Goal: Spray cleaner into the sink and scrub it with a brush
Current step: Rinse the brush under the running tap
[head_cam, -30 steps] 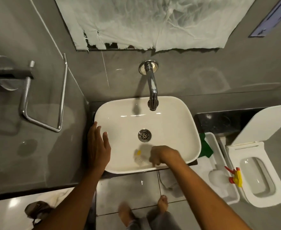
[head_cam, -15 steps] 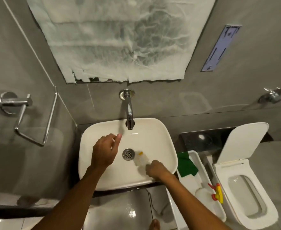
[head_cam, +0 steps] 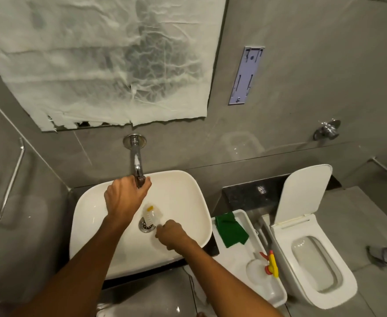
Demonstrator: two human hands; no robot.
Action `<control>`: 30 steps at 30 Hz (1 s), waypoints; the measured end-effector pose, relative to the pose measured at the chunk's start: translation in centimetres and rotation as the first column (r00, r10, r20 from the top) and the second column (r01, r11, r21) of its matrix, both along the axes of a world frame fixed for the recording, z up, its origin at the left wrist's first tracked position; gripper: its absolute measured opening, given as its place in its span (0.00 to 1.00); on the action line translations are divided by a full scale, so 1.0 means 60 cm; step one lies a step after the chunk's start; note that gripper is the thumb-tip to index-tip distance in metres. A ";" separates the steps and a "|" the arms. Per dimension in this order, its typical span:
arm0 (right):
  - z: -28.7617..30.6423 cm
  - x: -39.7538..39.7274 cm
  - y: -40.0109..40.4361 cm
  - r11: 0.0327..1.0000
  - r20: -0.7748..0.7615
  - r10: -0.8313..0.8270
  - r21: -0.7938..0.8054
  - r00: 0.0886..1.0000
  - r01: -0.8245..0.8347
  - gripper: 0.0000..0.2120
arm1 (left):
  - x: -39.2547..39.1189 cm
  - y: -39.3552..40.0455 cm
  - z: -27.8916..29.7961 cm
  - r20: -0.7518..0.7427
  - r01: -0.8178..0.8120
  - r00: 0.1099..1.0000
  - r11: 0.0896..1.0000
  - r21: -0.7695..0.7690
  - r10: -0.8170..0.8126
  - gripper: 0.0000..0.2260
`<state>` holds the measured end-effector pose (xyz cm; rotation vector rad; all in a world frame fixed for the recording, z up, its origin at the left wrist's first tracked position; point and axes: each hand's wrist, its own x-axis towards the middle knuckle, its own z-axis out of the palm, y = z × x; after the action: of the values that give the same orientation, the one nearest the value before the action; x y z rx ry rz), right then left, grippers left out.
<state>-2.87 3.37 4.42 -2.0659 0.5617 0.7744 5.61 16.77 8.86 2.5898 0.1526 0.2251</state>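
Observation:
A white sink (head_cam: pixel 188 197) sits under a chrome wall tap (head_cam: pixel 136 161). My left hand (head_cam: pixel 125 197) is closed around the tap's spout end. My right hand (head_cam: pixel 171 233) grips the handle of a white brush (head_cam: pixel 151 215) with a yellow tip. The brush head rests in the basin just above the drain (head_cam: pixel 144 226). A spray bottle (head_cam: pixel 262 274) with a red and yellow trigger lies in a white tray (head_cam: pixel 245 219) to the right of the sink.
A green cloth (head_cam: pixel 230 229) lies at the far end of the tray. An open white toilet (head_cam: pixel 313 259) stands further right. A covered mirror (head_cam: pixel 101 62) hangs above the tap. A chrome towel rail (head_cam: pixel 9 186) is on the left wall.
My left hand went from the sink's left rim up across the basin and closed on the tap spout. My right hand moved the brush from the front of the basin toward the drain. The view tilted up.

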 end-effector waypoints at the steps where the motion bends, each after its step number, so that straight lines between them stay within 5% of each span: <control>1: 0.000 0.001 0.001 1.000 0.009 0.006 0.004 1.000 -0.006 0.23 | 0.003 -0.003 0.005 -0.026 -0.003 1.000 1.000 -0.010 0.003 0.21; 6: 0.002 0.004 0.002 0.999 0.038 0.043 -0.002 0.998 -0.043 0.24 | 0.009 -0.012 0.017 -0.121 0.015 0.992 1.000 -0.017 -0.017 0.17; 15: -0.006 -0.009 0.006 0.992 0.078 0.121 -0.041 0.990 -0.118 0.23 | 0.036 0.054 0.030 -0.244 0.365 0.884 0.915 -0.174 -0.399 0.13; 22: -0.007 -0.014 0.015 0.995 0.147 0.096 -0.035 0.985 -0.092 0.22 | 0.034 0.064 0.020 -0.211 0.342 0.899 0.915 -0.213 -0.385 0.12; 30: 0.004 -0.002 0.044 0.995 0.159 0.091 0.019 0.983 -0.096 0.22 | 0.042 0.058 0.022 -0.155 0.195 0.938 0.840 -0.507 -0.311 0.19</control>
<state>-2.98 5.99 4.66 -2.1183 0.3668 0.6608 8.15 20.28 10.20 2.0910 -0.0530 -0.1975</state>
